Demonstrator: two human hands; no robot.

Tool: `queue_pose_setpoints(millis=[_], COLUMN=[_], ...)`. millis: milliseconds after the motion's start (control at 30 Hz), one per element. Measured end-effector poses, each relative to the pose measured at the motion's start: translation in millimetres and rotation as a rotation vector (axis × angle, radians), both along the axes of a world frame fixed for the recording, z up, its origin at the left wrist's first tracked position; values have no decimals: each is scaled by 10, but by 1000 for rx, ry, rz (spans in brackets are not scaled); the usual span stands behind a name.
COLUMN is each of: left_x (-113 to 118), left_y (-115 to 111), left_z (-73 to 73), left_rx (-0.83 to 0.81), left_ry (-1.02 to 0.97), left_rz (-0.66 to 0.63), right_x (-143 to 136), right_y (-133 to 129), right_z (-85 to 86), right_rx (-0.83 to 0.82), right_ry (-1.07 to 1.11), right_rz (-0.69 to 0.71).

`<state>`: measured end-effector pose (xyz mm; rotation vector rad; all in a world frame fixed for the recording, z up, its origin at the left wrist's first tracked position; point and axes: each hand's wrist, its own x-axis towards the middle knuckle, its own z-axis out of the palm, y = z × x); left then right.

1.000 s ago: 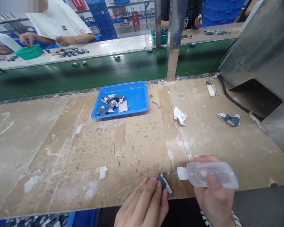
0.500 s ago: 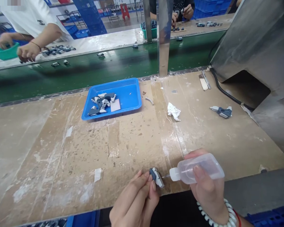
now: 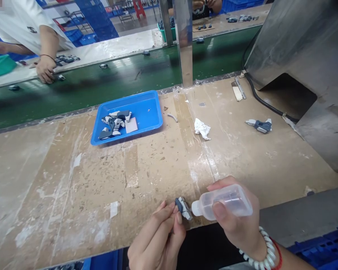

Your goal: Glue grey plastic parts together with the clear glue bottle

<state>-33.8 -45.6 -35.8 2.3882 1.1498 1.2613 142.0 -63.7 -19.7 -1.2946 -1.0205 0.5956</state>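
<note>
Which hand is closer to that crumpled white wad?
Right. In the picture, the right hand is below the white wad, slightly rightward; the left hand is farther away, below and leftward.

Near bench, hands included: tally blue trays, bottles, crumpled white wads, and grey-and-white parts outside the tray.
Blue tray: 1
Bottle: 1
White wad: 1
Grey-and-white part in left hand plus loose part: 2
Total: 5

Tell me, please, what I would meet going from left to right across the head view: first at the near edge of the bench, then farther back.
Near edge: left hand, held grey part, clear bottle in the right hand. Farther back: blue tray, curved strip, crumpled white tissue, pale flat piece, loose grey part.
</note>
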Motion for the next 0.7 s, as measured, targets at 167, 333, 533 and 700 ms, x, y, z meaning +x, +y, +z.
queue_pose_setpoints(millis=[167, 333, 533, 700], left_x=[-6, -23, -46, -90], left_y=[-9, -12, -15, -58], left_z=[12, 17, -7, -127], left_rx=[-18, -20, -37, 14], left_ry=[-23, -6, 15, 56], left_rz=[-1, -13, 1, 9], right_x=[5, -15, -29, 128], right_y=[13, 0, -41, -136], right_z=[-5, -50, -116, -216], right_rx=[29, 22, 19, -24], right_ry=[14, 95, 129, 535], right_rz=[19, 54, -12, 127])
